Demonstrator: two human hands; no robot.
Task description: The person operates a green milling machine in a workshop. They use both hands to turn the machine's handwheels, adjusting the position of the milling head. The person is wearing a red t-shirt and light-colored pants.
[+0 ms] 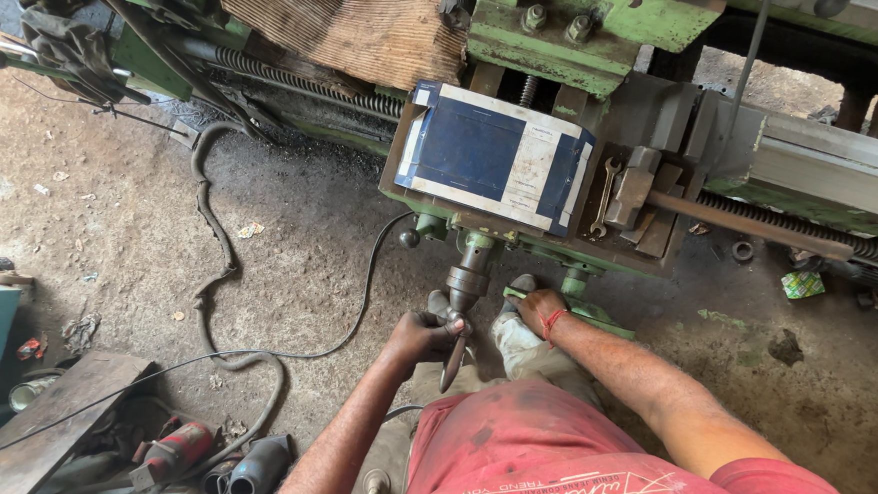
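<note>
There are 2 hands, 1 blue-and-white box (494,156) and 1 wrench (603,199). 2 hex bolts (554,23) sit on the green lathe (588,39).

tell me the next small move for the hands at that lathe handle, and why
Probably a short turn of the handle by the left hand, while the right hand stays braced. The left hand is wrapped round the dark crank under the carriage, below the blue box; the right rests on a green lever beside it. Neither hand holds the wrench lying on top.
</note>
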